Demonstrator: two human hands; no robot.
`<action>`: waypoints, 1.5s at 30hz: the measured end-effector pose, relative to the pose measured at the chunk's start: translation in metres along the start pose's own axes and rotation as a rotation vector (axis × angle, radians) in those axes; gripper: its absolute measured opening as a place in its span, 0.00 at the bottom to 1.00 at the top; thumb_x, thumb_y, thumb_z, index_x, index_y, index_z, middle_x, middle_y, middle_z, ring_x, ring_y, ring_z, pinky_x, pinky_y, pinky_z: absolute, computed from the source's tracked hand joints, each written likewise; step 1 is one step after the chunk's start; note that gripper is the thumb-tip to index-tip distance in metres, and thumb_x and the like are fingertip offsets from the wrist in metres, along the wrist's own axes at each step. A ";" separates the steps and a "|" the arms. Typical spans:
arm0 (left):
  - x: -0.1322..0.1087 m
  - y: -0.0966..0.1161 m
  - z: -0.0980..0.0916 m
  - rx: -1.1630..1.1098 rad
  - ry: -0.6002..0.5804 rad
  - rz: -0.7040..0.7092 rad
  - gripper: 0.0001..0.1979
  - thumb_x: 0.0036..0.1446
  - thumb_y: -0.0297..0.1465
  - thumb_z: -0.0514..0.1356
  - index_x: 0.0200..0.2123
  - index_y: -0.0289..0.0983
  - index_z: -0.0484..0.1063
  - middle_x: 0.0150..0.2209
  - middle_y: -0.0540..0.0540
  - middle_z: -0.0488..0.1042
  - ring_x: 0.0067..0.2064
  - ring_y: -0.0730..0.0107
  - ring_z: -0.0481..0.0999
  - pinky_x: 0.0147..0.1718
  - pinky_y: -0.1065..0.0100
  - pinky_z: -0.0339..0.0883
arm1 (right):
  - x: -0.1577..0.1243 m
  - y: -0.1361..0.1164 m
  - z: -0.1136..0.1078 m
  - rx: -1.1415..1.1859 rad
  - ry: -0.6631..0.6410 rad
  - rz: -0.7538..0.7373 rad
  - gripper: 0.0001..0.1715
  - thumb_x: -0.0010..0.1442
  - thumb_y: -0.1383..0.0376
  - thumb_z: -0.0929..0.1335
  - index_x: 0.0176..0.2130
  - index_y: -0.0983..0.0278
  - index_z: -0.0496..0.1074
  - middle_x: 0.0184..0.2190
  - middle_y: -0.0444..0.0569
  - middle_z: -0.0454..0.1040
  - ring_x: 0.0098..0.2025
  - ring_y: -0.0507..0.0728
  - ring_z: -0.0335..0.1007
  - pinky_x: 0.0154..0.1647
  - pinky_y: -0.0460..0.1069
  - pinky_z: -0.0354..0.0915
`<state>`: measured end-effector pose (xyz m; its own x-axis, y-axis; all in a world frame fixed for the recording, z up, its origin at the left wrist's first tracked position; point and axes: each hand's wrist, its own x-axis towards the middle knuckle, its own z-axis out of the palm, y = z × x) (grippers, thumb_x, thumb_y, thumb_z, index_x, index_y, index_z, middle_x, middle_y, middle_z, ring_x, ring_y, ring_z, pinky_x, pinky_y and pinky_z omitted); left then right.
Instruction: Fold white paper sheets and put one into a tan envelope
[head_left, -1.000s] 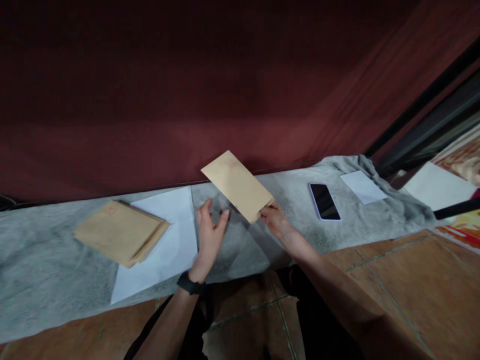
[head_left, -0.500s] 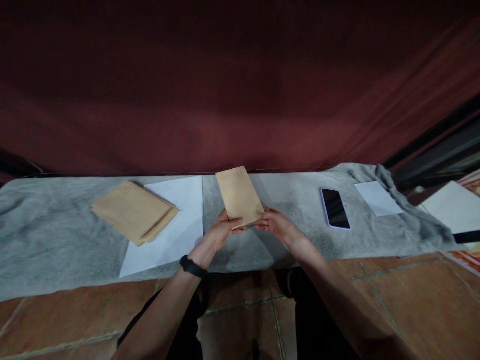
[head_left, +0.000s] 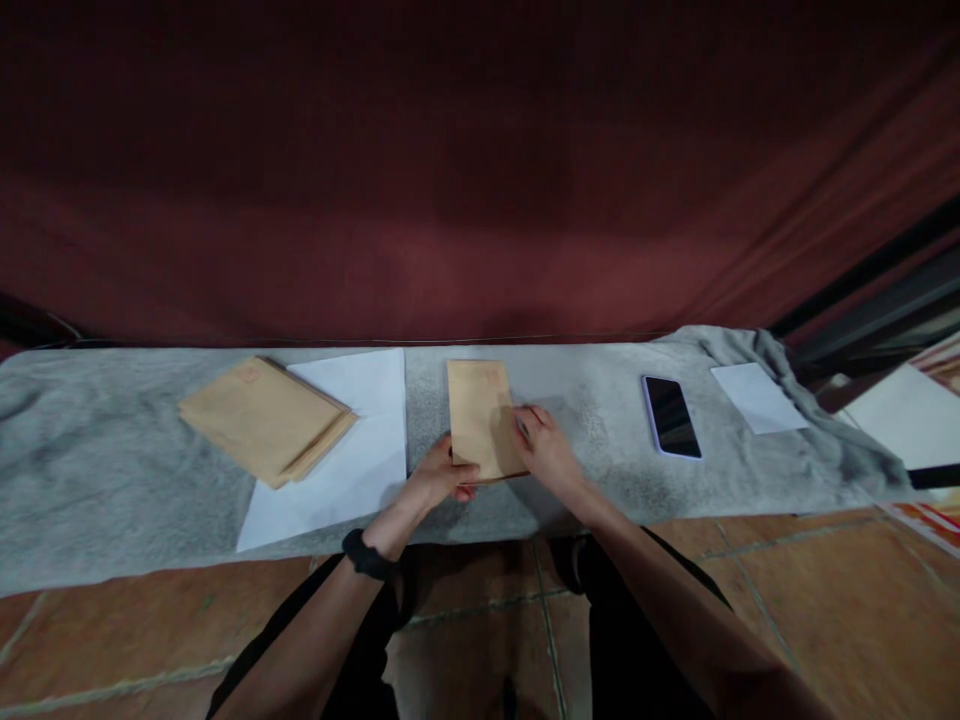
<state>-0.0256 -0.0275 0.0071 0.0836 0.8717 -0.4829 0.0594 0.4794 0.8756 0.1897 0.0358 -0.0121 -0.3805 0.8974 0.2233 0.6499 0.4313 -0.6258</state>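
Observation:
A brown paper envelope (head_left: 481,425) with a faint red mark near its top right corner lies before me, nearly upright to my view. My left hand (head_left: 442,473) grips its lower left corner, thumb on top and fingers underneath. At its right edge is my right hand (head_left: 544,445), fingers curled in against the paper; the fingertips are partly hidden. A thin darker line runs along the envelope's bottom edge, and I cannot tell whether more than one layer is there. To the left, a stack of similar brown envelopes (head_left: 259,415) rests partly on a white sheet (head_left: 360,440).
A grey cloth (head_left: 592,420) covers the long, narrow surface. Right of my hands lie a dark-screened phone (head_left: 673,417) with a purple edge and a small white paper (head_left: 759,398). A dark red curtain (head_left: 480,200) hangs behind; floor tiles (head_left: 825,570) show below.
The envelope has turned more upright and come down toward the cloth, its red-marked face now showing. My right hand has shifted from the bottom corner up along the right edge.

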 end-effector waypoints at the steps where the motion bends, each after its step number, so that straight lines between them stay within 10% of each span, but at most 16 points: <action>1: -0.001 0.003 -0.001 0.096 0.017 -0.011 0.29 0.50 0.37 0.70 0.53 0.35 0.68 0.32 0.48 0.79 0.23 0.69 0.74 0.23 0.67 0.69 | -0.001 -0.003 0.002 -0.042 -0.031 -0.074 0.25 0.70 0.66 0.61 0.63 0.63 0.69 0.63 0.58 0.71 0.66 0.61 0.66 0.67 0.58 0.64; 9: -0.007 0.035 -0.002 1.097 0.491 0.107 0.18 0.70 0.43 0.52 0.38 0.40 0.76 0.37 0.41 0.82 0.43 0.55 0.83 0.41 0.61 0.73 | -0.012 -0.007 0.024 -0.343 -0.214 -0.209 0.34 0.75 0.55 0.59 0.73 0.64 0.56 0.75 0.56 0.50 0.77 0.62 0.47 0.77 0.63 0.46; 15: 0.045 0.022 0.030 1.135 0.378 0.702 0.23 0.73 0.36 0.46 0.63 0.34 0.68 0.68 0.37 0.68 0.71 0.58 0.63 0.70 0.55 0.56 | -0.011 -0.006 0.023 -0.384 -0.244 -0.234 0.32 0.73 0.59 0.61 0.71 0.68 0.59 0.72 0.61 0.59 0.75 0.64 0.52 0.76 0.64 0.46; 33: 0.127 0.038 0.019 1.319 0.288 0.594 0.33 0.73 0.42 0.42 0.74 0.33 0.51 0.75 0.39 0.53 0.77 0.56 0.46 0.74 0.50 0.38 | 0.001 -0.002 -0.012 -0.070 -0.445 -0.296 0.30 0.65 0.67 0.66 0.65 0.63 0.69 0.70 0.55 0.65 0.71 0.59 0.60 0.74 0.58 0.54; 45: 0.091 0.023 0.029 1.385 0.170 0.591 0.31 0.73 0.39 0.41 0.74 0.31 0.52 0.75 0.40 0.51 0.77 0.61 0.47 0.74 0.55 0.39 | 0.009 0.013 -0.018 0.238 -0.451 -0.191 0.17 0.65 0.71 0.66 0.48 0.60 0.81 0.49 0.47 0.83 0.50 0.56 0.79 0.55 0.51 0.70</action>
<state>0.0124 0.0597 -0.0174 0.3233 0.9462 0.0153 0.9282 -0.3203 0.1892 0.2066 0.0518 -0.0051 -0.7559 0.6534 0.0397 0.3943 0.5029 -0.7691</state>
